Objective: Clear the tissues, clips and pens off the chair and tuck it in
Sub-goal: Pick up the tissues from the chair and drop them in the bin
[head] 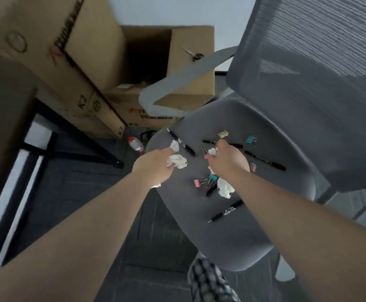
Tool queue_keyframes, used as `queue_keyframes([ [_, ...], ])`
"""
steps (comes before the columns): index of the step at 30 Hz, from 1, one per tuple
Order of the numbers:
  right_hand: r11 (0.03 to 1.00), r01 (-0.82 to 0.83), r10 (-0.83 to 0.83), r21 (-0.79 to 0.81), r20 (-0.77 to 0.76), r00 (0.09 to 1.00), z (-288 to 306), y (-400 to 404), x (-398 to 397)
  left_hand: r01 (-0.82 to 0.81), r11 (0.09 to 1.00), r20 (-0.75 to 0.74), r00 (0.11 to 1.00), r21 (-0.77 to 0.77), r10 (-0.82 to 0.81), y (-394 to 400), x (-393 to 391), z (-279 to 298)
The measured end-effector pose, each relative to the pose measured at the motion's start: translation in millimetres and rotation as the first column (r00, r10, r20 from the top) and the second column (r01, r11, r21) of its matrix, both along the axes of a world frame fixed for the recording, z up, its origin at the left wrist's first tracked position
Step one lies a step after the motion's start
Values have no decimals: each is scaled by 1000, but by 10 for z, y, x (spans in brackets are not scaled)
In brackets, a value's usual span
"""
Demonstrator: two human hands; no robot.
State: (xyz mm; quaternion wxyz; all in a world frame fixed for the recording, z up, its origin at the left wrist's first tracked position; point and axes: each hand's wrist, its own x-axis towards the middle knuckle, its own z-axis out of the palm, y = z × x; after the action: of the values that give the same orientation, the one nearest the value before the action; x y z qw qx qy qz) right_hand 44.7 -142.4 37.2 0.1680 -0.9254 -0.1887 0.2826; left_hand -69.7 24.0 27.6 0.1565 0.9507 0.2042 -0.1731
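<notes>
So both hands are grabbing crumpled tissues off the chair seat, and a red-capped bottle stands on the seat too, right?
Not quite. In the head view the bottle lies on the floor beside the chair, not on the seat. The rest holds: the left hand and right hand each grip crumpled tissues on the seat.

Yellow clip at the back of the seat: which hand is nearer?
Right. The right hand, holding a tissue, has its fingertips just short of the yellow clip. The left hand, gripping other tissue, sits well off to the clip's left.
</notes>
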Motion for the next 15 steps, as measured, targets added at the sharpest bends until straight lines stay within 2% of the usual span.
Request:
queue_keyframes([
  [4,992,-127,127,-2,9,992,137,211,-729,-180,984,-24,983,0,180,27,-1067,228],
  [8,947,-320,319,16,57,946,303,350,-1767,-371,929,-11,929,-20,370,-104,-2373,423],
  [12,857,-516,515,20,39,856,488,358,-3107,-527,849,2,850,-40,527,-522,-3835,586],
  [15,756,-654,653,28,20,757,548,312,-4181,-644,764,-22,765,-47,644,-939,-4891,637],
])
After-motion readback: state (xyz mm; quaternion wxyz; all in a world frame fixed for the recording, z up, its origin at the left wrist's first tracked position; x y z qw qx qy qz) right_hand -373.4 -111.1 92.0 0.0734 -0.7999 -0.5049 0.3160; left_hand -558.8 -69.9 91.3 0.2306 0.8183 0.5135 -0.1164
